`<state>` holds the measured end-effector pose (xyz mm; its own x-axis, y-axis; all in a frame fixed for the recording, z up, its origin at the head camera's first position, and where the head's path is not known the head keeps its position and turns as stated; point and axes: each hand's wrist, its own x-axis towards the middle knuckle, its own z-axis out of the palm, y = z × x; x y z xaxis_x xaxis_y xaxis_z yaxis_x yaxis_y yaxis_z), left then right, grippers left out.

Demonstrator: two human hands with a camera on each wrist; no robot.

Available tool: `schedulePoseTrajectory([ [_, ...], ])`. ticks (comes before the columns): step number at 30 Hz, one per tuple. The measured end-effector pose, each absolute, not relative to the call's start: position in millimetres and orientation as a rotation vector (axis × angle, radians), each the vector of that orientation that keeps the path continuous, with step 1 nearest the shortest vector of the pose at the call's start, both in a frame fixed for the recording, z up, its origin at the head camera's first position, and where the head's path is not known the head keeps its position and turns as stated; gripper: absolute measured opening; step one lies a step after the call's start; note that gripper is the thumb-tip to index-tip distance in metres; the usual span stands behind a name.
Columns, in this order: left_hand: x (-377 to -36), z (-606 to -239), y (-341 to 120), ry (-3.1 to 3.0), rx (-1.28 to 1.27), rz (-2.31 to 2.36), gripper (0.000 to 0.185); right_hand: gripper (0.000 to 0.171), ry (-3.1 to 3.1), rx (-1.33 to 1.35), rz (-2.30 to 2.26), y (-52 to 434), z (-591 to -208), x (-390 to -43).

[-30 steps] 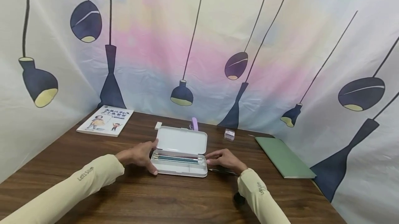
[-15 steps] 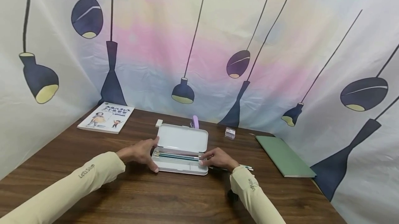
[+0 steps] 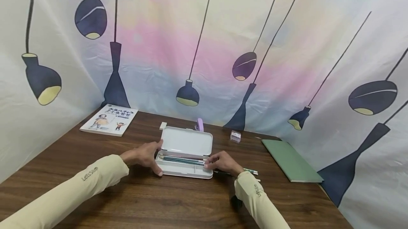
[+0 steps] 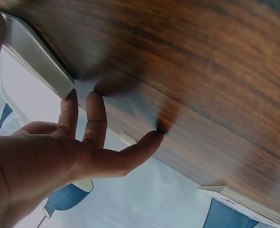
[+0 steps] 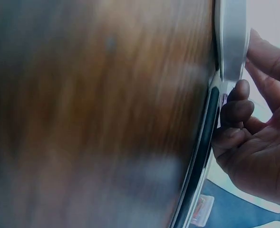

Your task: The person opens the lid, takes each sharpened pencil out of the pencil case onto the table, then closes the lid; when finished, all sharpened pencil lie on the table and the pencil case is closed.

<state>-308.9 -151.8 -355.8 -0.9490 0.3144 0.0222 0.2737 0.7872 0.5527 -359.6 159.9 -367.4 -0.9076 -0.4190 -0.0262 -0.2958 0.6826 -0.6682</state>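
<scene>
A white pencil case (image 3: 186, 141) lies with its lid raised, and several pencils (image 3: 181, 159) rest in its rear compartment. My left hand (image 3: 145, 155) grips its left end, thumb at the front corner and a finger up by the lid. In the left wrist view, the other fingers spread out beside the case. My right hand (image 3: 224, 162) reaches over the right end and pinches the end of a dark green pencil; the fingertips partly hide it. Other pencils (image 3: 251, 171) lie on the table under the right wrist. In the right wrist view, dark pencils (image 5: 201, 137) run alongside the curled fingers.
Behind the case stand a white eraser (image 3: 163, 126) and a purple object (image 3: 199, 125). A small clear box (image 3: 235, 136) sits farther right. A picture book (image 3: 109, 120) lies back left, a green notebook (image 3: 290, 160) at right. A lamp-print curtain (image 3: 153, 62) backs the table.
My right hand has moved left from the case's right edge to over the pencils, and pencil ends now show past its wrist. One pencil inside has tilted slightly. My left hand stays put.
</scene>
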Motion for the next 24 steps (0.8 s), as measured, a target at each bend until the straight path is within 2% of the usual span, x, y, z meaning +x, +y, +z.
schedulePoseTrajectory([
  [9, -307.9, -355.7, -152.1, 2.9, 0.48, 0.883, 0.125, 0.017, 2.715, -0.47, -1.134, 156.4, -369.3, -356.7],
  [24, -306.6, -355.7, -150.9, 2.909, 0.481, 0.881, 0.124, 0.019, 2.722, -0.469, -1.399, 174.6, -369.9, -359.4],
])
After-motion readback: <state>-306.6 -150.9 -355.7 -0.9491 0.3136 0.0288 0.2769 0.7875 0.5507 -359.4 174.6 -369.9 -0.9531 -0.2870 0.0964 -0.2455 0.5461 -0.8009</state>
